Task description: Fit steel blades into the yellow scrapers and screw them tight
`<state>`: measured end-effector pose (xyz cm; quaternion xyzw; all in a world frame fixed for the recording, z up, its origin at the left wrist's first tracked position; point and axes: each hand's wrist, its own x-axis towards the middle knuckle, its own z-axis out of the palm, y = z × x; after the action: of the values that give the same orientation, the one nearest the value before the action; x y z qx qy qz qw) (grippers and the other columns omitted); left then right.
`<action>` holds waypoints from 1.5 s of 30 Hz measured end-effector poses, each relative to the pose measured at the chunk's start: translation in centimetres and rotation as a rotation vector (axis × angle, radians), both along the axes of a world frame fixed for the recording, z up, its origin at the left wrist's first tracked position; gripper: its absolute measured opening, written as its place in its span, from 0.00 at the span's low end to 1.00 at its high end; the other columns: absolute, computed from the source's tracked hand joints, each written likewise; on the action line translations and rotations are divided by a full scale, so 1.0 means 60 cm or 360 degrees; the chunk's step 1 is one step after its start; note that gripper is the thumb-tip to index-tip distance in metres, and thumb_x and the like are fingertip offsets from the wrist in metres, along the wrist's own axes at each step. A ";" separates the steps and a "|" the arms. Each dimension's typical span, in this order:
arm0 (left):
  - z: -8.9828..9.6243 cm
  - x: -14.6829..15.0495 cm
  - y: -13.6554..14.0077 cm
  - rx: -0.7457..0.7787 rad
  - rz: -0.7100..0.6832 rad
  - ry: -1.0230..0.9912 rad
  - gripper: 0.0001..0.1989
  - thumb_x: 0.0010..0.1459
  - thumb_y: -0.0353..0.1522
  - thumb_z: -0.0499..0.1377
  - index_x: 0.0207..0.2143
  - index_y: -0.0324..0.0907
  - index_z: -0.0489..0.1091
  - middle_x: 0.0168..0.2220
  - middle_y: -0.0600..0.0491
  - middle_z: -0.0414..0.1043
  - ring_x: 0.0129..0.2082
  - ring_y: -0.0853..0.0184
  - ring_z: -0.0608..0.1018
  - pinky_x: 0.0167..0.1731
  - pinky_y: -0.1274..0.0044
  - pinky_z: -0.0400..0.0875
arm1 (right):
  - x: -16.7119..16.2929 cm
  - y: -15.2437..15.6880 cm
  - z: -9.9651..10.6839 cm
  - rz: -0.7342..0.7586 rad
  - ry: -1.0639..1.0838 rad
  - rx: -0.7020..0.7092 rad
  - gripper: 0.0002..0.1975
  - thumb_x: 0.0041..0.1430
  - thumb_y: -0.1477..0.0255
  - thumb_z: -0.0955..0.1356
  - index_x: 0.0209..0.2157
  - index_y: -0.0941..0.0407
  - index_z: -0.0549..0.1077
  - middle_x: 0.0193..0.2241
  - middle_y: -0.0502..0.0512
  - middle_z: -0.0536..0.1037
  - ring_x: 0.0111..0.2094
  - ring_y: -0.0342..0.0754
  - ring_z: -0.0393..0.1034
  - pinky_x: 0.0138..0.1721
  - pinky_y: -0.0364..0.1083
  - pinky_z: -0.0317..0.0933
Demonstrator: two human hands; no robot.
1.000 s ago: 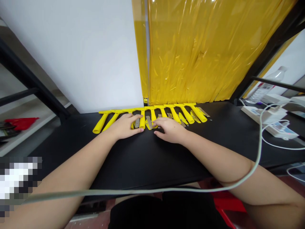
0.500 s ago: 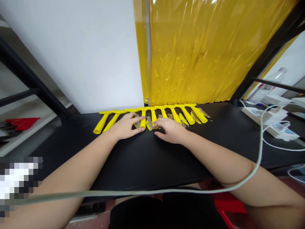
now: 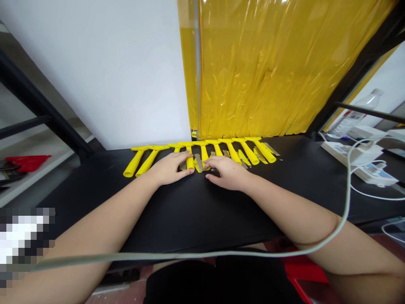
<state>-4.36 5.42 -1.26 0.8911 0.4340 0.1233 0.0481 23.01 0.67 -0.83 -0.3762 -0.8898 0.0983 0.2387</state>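
Note:
Yellow plastic T-shaped scrapers (image 3: 232, 152) lie in a row along the back of the black table, their round handles pointing toward me. My left hand (image 3: 172, 168) rests over the row, fingers stretched and thumb apart. Its fingertips and thumb touch or hover at one yellow handle (image 3: 190, 163); firm contact is unclear. My right hand (image 3: 226, 173) hangs just right of it, fingers spread, index tip by another yellow handle (image 3: 204, 157). Thin grey metal blades (image 3: 198, 162) and flat yellow pieces (image 3: 243, 158) lie among the handles. Part of the row is hidden under my hands.
A white panel (image 3: 126, 76) and a yellow film-covered panel (image 3: 265, 76) rise behind the row. White power strips (image 3: 351, 158) and a plastic bottle (image 3: 357, 114) stand at the right. A pale cable (image 3: 221, 253) crosses before my arms. Black frame posts (image 3: 47, 93) flank the table (image 3: 202, 215).
My left hand has shifted slightly, its thumb a little to the right along the handle's end and its fingers slightly back. My right hand stays almost still.

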 end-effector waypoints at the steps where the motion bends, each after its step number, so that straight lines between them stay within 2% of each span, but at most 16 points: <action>1: 0.000 0.000 0.000 -0.0005 0.0008 0.0005 0.37 0.65 0.55 0.57 0.69 0.45 0.65 0.70 0.47 0.67 0.69 0.51 0.69 0.69 0.61 0.62 | 0.000 0.000 0.000 0.0002 0.0001 -0.0001 0.08 0.64 0.73 0.71 0.44 0.55 0.77 0.51 0.60 0.81 0.53 0.57 0.75 0.55 0.55 0.68; 13: 0.011 0.005 -0.006 -0.0003 0.0037 0.0115 0.37 0.66 0.56 0.56 0.72 0.52 0.64 0.71 0.48 0.64 0.70 0.53 0.68 0.69 0.61 0.62 | 0.001 0.001 -0.001 0.0024 0.0003 0.0015 0.07 0.64 0.73 0.71 0.44 0.55 0.77 0.50 0.61 0.81 0.52 0.56 0.76 0.55 0.55 0.69; 20: 0.014 0.007 -0.007 -0.0019 0.0036 0.0133 0.37 0.66 0.57 0.55 0.72 0.54 0.63 0.72 0.51 0.62 0.71 0.55 0.67 0.71 0.62 0.58 | 0.001 0.003 -0.002 0.0023 -0.0004 0.0020 0.07 0.63 0.73 0.72 0.44 0.54 0.77 0.50 0.59 0.81 0.53 0.56 0.76 0.55 0.54 0.69; 28: 0.007 0.006 -0.005 -0.0078 -0.0023 0.0062 0.37 0.68 0.53 0.54 0.73 0.47 0.61 0.73 0.45 0.61 0.73 0.57 0.63 0.72 0.64 0.56 | 0.000 0.001 0.000 0.0020 -0.0010 0.0014 0.07 0.64 0.73 0.72 0.44 0.55 0.78 0.51 0.60 0.81 0.53 0.56 0.76 0.56 0.54 0.69; 37: -0.005 0.007 -0.004 -0.0045 -0.0022 0.0014 0.38 0.69 0.54 0.51 0.73 0.42 0.62 0.74 0.43 0.59 0.74 0.52 0.63 0.74 0.60 0.53 | 0.001 0.001 0.000 0.0023 -0.0007 -0.0003 0.08 0.63 0.73 0.72 0.44 0.55 0.78 0.50 0.60 0.81 0.54 0.56 0.76 0.56 0.55 0.69; 45: -0.007 0.004 -0.004 -0.0005 -0.0020 0.0038 0.38 0.70 0.54 0.51 0.73 0.43 0.61 0.74 0.41 0.57 0.75 0.51 0.60 0.73 0.59 0.53 | 0.018 0.005 0.006 0.0021 0.0119 0.0029 0.11 0.63 0.72 0.72 0.47 0.54 0.79 0.56 0.63 0.78 0.55 0.57 0.76 0.58 0.57 0.70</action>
<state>-4.12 5.20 -1.68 0.8952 0.4291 0.1116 0.0450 24.09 0.99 -0.48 -0.3643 -0.8836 0.1057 0.2745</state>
